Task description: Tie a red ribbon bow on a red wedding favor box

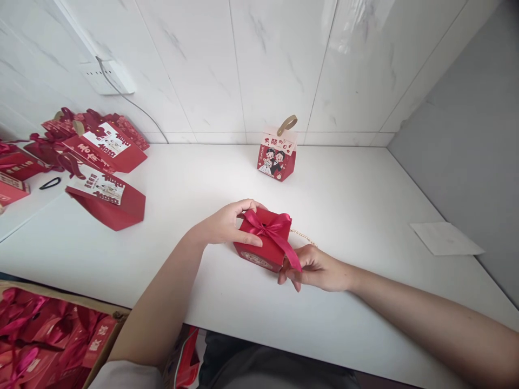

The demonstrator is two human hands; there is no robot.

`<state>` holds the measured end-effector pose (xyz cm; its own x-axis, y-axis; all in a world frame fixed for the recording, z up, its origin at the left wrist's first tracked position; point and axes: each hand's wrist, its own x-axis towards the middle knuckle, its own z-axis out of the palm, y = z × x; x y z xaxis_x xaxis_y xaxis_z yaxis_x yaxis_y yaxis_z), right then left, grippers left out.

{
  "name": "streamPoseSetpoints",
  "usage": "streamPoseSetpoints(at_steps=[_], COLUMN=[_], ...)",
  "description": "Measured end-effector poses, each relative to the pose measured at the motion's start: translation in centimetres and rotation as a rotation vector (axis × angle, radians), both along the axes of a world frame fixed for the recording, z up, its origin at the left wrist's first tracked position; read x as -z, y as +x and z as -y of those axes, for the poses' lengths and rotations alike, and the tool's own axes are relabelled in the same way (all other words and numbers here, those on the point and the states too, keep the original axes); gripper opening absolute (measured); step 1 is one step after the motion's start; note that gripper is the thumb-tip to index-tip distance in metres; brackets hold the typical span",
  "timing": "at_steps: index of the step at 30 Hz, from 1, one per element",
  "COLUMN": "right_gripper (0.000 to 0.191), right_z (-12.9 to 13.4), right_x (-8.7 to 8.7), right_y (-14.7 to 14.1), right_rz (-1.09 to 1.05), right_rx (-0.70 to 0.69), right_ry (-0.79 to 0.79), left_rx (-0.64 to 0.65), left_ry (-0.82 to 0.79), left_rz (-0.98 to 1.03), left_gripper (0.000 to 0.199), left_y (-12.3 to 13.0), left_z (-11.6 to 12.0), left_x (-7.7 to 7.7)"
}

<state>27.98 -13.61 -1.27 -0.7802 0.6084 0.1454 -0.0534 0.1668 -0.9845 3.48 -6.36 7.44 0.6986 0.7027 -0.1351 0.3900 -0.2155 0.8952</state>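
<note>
A small red gift box (259, 246) with a gold round emblem on its front sits in the middle of the white table. On top is a magenta ribbon bow (267, 227); one long tail hangs over the right side. My left hand (231, 224) grips the box from the left, thumb on the near face and fingers round the far side. At the lower right corner, my right hand (314, 270) has its fingers curled round the box edge, with the ribbon tail lying against them. A twisted gold cord (304, 236) comes out behind the box on the right.
Against the tiled wall stands a candy box (275, 159) with a cartoon couple and gold handle. Several red boxes (107, 200) are grouped at left, near a black loop (50, 183). A carton (117, 319) of ribboned red boxes is at lower left. White paper (446, 239) lies right.
</note>
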Motion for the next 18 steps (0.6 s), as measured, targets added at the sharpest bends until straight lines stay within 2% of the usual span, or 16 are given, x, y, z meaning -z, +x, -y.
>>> streamPoseSetpoints(at_steps=[3,6,9,11,13,14,16,18], right_gripper=[0.027,0.038,0.055,0.057,0.053,0.050,0.040,0.037], right_z=[-0.1,0.1,0.7,1.0,0.8,0.4,-0.9,-2.6], right_x=[0.1,0.4,0.2,-0.9,-2.5,-3.4,-5.2,-6.7], right_y=[0.1,0.1,0.2,0.4,0.5,0.6,0.6,0.5], right_rz=[0.017,-0.029,-0.140,-0.169,-0.122,-0.071,0.014,0.048], right_rx=[0.009,-0.040,-0.040,0.105,0.340,0.471,0.682,0.714], right_ry=[0.004,0.007,0.076,0.222,0.361,0.366,0.265,0.164], left_rx=[0.028,-0.086,-0.196,-0.177,-0.131,-0.113,-0.082,-0.054], left_ry=[0.077,0.312,0.549,0.603,0.618,0.634,0.680,0.724], left_rz=[-0.031,-0.077,-0.142,-0.204,-0.269,-0.295,-0.328,-0.332], left_gripper=[0.045,0.057,0.038,0.026,0.024,0.025,0.024,0.021], left_y=[-0.4,-1.0,-1.6,-1.8,-1.6,-1.4,-1.0,-0.6], left_z=[0.3,0.8,1.6,2.2,2.7,2.9,3.1,3.1], left_x=[-0.5,-1.5,-2.9,-3.5,-3.6,-3.5,-3.2,-2.8])
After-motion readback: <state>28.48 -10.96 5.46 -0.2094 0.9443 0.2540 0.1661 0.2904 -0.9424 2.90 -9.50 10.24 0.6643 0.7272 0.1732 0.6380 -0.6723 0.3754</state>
